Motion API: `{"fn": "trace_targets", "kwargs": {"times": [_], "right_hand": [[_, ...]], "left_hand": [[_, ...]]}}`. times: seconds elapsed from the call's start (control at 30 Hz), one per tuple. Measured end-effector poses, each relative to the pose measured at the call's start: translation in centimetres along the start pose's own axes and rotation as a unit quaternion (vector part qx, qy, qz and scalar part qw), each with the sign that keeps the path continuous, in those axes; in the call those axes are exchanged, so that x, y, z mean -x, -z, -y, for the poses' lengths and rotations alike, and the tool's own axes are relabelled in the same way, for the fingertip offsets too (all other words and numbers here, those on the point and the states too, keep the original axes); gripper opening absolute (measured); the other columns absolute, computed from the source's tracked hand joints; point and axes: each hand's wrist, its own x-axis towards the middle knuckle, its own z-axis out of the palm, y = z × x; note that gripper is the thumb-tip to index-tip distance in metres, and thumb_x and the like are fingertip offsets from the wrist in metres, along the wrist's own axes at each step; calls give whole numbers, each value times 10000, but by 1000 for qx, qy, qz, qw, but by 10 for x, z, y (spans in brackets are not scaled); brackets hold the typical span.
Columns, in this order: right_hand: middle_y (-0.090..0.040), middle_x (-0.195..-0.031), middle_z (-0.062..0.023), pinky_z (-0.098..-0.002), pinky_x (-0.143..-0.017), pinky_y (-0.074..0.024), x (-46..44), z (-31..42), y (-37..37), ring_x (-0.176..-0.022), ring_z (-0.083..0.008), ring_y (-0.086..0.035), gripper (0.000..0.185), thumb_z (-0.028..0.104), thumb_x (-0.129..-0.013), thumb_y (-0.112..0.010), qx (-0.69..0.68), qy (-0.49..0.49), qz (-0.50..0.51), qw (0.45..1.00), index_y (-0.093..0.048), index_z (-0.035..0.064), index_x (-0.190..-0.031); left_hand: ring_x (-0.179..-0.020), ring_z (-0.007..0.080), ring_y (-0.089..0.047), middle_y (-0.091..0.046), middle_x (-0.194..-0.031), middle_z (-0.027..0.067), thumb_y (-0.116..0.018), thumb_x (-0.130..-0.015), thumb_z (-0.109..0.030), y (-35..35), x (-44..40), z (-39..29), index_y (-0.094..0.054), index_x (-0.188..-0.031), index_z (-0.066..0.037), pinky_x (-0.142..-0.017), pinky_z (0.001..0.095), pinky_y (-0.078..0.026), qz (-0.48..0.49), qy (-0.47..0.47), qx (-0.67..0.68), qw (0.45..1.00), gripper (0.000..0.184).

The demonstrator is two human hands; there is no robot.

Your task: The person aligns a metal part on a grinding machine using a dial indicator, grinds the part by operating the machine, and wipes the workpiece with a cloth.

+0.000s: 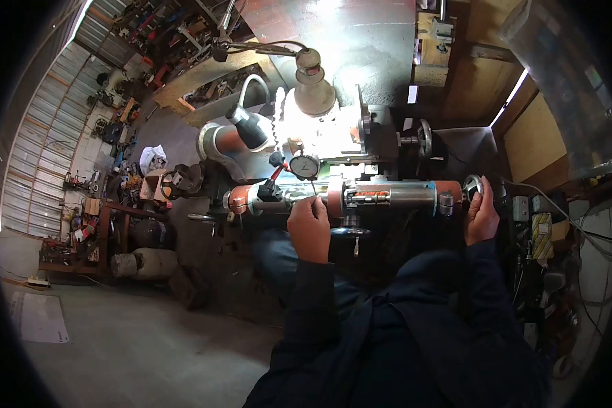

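Observation:
My left hand (309,230) is closed in a pinch at the lower end of the thin stem of a round dial indicator (304,166). What the fingertips cover is hidden. A black magnetic base (270,192) with a red-and-black arm carries the indicator on the machine. My right hand (483,217) grips the rim of a small handwheel (473,185) at the machine's right end. Between the hands lies a bright metal cylinder (413,196) with reddish end parts.
A bright work lamp (250,128) leans over the machine from the left. Another handwheel (423,139) stands behind on the right, and one (350,232) sits in front, low down. A gas cylinder (146,263) lies on the left. Cluttered tools fill the right side.

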Motion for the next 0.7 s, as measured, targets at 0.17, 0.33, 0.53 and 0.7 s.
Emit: {"fn": "trace_targets", "kwargs": {"times": [0.17, 0.33, 0.53, 0.7], "right_hand": [[-629, -1238, -237, -446, -846, -549, -1, -3, 0, -1059, -413, -649, 388, 159, -1011, -479, -4, 38, -22, 999, -493, 41, -1381], [-647, -1200, -226, -470, -786, -552, 0, -3, 2, -966, -419, -667, 400, 178, -998, -500, 4, 29, -9, 1000, -496, 43, -1374], [-665, -1163, -217, -468, -748, -558, -1, 3, 7, -908, -408, -682, 394, 189, -1009, -488, 11, 39, -5, 999, -487, 44, -1375], [-666, -1138, -229, -474, -768, -552, -2, 5, 8, -941, -430, -669, 367, 199, -1021, -478, -3, 37, -8, 999, -509, 58, -1358]], "left_hand": [[-784, 412, -640, -657, -812, 204, -621, -898, -138, -3, -1, -3, -656, -850, 7, -702, 494, -498, 35, -7, -71, 997, 157], [-826, 389, -628, -651, -843, 179, -643, -893, -110, 3, -5, 14, -654, -848, -16, -736, 487, -492, 57, -48, 16, 997, 105], [-793, 385, -650, -664, -843, 152, -675, -881, -138, 8, -9, 28, -633, -874, -53, -676, 469, -510, 79, -95, 10, 992, 96], [-790, 382, -659, -674, -843, 146, -684, -871, -148, 12, -16, 36, -636, -863, -58, -676, 473, -514, 111, -130, 19, 985, 103]]}}
